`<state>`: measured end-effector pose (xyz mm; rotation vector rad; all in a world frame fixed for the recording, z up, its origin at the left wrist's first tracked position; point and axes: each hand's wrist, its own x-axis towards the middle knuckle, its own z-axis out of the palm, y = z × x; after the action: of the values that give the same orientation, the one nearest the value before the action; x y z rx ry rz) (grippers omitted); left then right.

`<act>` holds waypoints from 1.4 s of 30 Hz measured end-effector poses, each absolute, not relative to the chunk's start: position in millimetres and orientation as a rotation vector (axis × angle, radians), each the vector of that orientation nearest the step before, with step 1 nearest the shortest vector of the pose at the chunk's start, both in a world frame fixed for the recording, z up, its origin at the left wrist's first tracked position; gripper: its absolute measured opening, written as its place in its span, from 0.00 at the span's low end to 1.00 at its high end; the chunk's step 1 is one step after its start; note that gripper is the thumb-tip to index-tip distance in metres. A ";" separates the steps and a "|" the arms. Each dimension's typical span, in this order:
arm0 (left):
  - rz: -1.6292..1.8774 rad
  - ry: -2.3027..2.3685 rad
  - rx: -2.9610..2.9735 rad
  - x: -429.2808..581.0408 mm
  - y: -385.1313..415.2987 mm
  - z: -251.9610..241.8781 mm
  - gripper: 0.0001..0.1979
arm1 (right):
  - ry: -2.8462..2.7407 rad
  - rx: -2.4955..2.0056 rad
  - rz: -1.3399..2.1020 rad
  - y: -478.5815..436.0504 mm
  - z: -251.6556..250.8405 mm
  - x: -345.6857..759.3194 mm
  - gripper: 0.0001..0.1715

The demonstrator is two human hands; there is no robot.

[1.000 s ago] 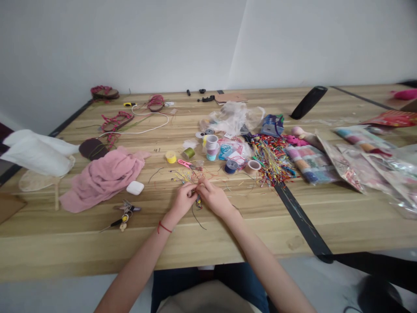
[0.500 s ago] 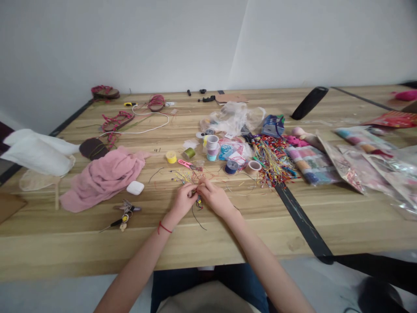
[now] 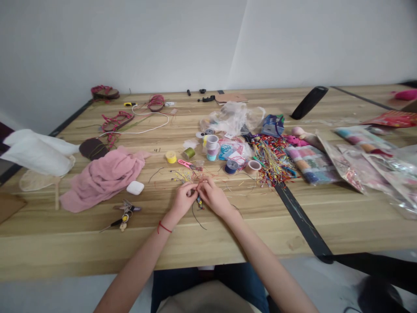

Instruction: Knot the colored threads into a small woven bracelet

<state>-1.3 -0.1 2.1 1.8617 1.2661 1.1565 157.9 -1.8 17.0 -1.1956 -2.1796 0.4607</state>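
Movement: slight. Your left hand [image 3: 184, 201] and right hand [image 3: 215, 198] sit almost where they were, the fingertips drawn a little closer together.

Left hand: curled nearly shut, pinching the thread bundle [image 3: 199, 201] from its side; a red cord bracelet [image 3: 162, 227] circles the wrist.
Right hand: also nearly shut, pinching the bundle from the other side. (The fingers hide most of it, so you can't see exactly how it's gripped.)

Location: the bundle sits between your hands, about midway along the counter [image 3: 260, 234] and nearer its front edge, with a blue-and-yellow piece showing at its lower end.

Nearby: a tangle of loose threads [image 3: 186, 176] just beyond your fingertips; pink-handled snips [image 3: 185, 164] past that; a heap of multicoloured threads [image 3: 273, 161] toward the right.

Risks: a dark loose strand [image 3: 196, 221] trails toward the front edge and could catch on your wrist. Pulling too hard could drag the tangle into the bundle and knot it, or shift the snips. If your pinch slackens, the bundle could slip and unravel.
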 end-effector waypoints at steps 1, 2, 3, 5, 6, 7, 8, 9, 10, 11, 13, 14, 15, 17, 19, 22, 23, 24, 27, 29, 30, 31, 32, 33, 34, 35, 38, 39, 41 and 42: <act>1.177 1.261 1.857 -1.4 -0.1 1.4 0.11 | -2.101 -1.179 0.537 -1.9 16.3 157.5 0.05; 1.195 1.258 1.852 -1.6 0.0 0.6 0.11 | -2.024 -1.158 0.608 -1.8 15.2 156.9 0.05; 1.207 1.257 1.848 -1.8 0.0 0.0 0.12 | -1.949 -1.139 0.669 -1.4 13.8 156.1 0.04; 1.222 1.262 1.845 -2.3 0.1 -0.8 0.13 | -1.821 -1.117 0.769 -0.1 10.7 154.5 0.05; 1.231 1.267 1.848 -2.4 0.1 -0.8 0.13 | -1.770 -1.112 0.806 0.7 9.3 153.9 0.05; 1.241 1.271 1.855 -2.5 0.2 -0.6 0.13 | -1.729 -1.110 0.833 1.7 8.1 153.5 0.06; 1.254 1.273 1.866 -2.6 0.2 -0.2 0.13 | -1.697 -1.108 0.853 2.6 7.2 153.3 0.07; 1.268 1.273 1.879 -2.5 0.2 0.3 0.12 | -1.675 -1.105 0.868 3.6 6.4 153.5 0.08; 1.281 1.273 1.892 -2.4 0.2 0.8 0.12 | -1.663 -1.102 0.882 4.5 5.8 153.7 0.08; 1.292 1.273 1.903 -2.2 0.1 1.4 0.12 | -1.658 -1.101 0.898 5.3 5.2 154.1 0.08; 1.309 1.276 1.917 -1.7 -0.2 2.5 0.12 | -1.658 -1.109 0.942 6.7 4.0 154.8 0.09; 1.312 1.281 1.921 -1.4 -0.4 3.0 0.12 | -1.655 -1.115 0.965 7.2 3.4 155.1 0.09; 1.312 1.286 1.926 -1.2 -0.6 3.4 0.12 | -1.650 -1.119 0.985 7.6 2.8 155.1 0.09; 1.307 1.294 1.933 -0.8 -1.0 4.3 0.12 | -1.637 -1.124 1.004 8.0 2.0 155.0 0.10; 1.297 1.295 1.941 -0.9 -1.3 4.9 0.12 | -1.628 -1.123 0.999 8.1 1.7 154.7 0.10; 1.279 1.295 1.937 -1.3 -1.6 5.2 0.13 | -1.628 -1.119 0.982 7.9 2.4 154.2 0.11; 1.272 1.297 1.931 -1.4 -1.7 5.2 0.13 | -1.628 -1.119 0.977 7.7 2.8 154.1 0.11; 1.265 1.300 1.923 -1.5 -1.9 5.4 0.13 | -1.628 -1.120 0.972 7.7 3.1 153.9 0.11; 1.240 1.310 1.905 -1.4 -2.7 6.3 0.13 | -1.612 -1.126 0.975 7.6 3.9 153.5 0.13; 1.221 1.314 1.898 -1.0 -3.2 7.1 0.13 | -1.585 -1.128 0.999 7.8 4.2 153.1 0.14; 1.215 1.313 1.893 -0.8 -3.3 7.4 0.13 | -1.563 -1.127 1.017 7.9 4.3 152.9 0.15; 1.212 1.310 1.887 -0.7 -3.3 7.5 0.13 | -1.537 -1.126 1.034 8.0 4.4 152.7 0.15; 1.210 1.306 1.882 -0.5 -3.2 7.4 0.13 | -1.509 -1.127 1.047 8.1 4.6 152.4 0.16; 1.209 1.302 1.877 -0.4 -3.1 7.2 0.13 | -1.482 -1.131 1.057 8.1 4.9 152.3 0.16; 1.210 1.301 1.875 -0.4 -2.9 6.9 0.13 | -1.460 -1.136 1.065 8.0 5.3 152.1 0.16; 1.211 1.299 1.874 -0.4 -2.8 6.5 0.13 | -1.443 -1.143 1.071 7.8 5.8 152.0 0.16; 1.208 1.292 1.884 -0.7 -2.7 5.7 0.13 | -1.411 -1.158 1.080 6.8 7.7 151.7 0.15; 1.208 1.288 1.887 -0.9 -2.8 5.7 0.13 | -1.404 -1.161 1.083 6.3 8.3 151.6 0.15; 1.206 1.283 1.888 -1.2 -3.2 5.7 0.13 | -1.390 -1.165 1.101 5.5 9.4 151.2 0.15; 1.204 1.284 1.886 -1.3 -3.4 5.8 0.13 | -1.381 -1.162 1.119 5.2 9.7 150.9 0.15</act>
<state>-1.3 -3.4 5.8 1.8863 1.2835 1.2037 150.9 5.2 9.7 -1.1624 -1.3809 1.1188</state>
